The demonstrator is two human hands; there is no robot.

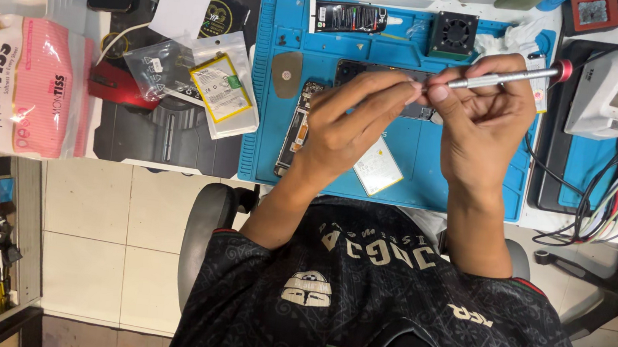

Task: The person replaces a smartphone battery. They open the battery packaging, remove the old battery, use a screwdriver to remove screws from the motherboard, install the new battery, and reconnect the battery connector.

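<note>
Right hand grips screwdriver; left hand seemingly pinching tip

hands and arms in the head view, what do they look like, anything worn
Both the left hand and the right hand are bare: no gloves, no rings or watch showing. The forearms are bare too. Short black patterned sleeves, with a thin red edge, end near the elbows.
</note>
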